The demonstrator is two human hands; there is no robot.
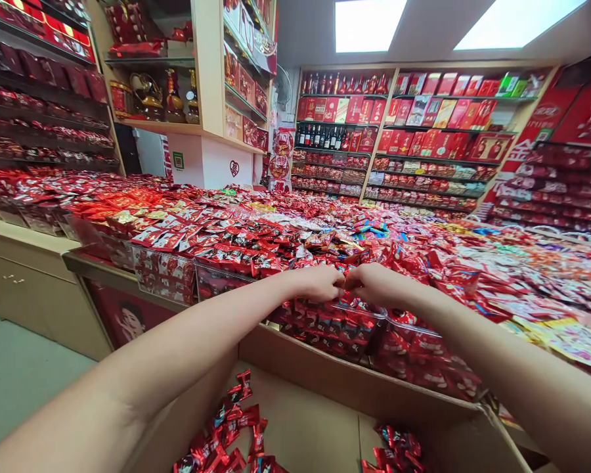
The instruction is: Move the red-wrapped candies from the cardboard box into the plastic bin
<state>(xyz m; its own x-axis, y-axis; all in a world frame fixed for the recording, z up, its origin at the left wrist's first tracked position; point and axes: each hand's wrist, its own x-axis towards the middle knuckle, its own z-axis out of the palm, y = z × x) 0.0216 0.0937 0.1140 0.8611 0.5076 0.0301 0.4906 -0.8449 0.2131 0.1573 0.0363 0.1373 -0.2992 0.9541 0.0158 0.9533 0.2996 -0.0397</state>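
Note:
Both arms reach forward over an open cardboard box [295, 401] to a clear bin of red-wrapped candies [325, 325] on the display. My left hand [322, 283] is curled closed above the bin's candies, its fingertips pointing right. Close beside it, my right hand [369, 284] is also curled, its fingers turned toward the left hand. Whatever either hand grips is too small or hidden to make out. Inside the box, red-wrapped candies [226, 433] lie in a pile at the left, with a smaller group [396, 450] at the right.
Bins heaped with wrapped sweets [177, 223] spread across the wide display. A wooden cabinet [24, 276] stands at the left. Shelves of bottles and red boxes [345, 108] line the back wall. Yellow packets [566, 338] lie at the right.

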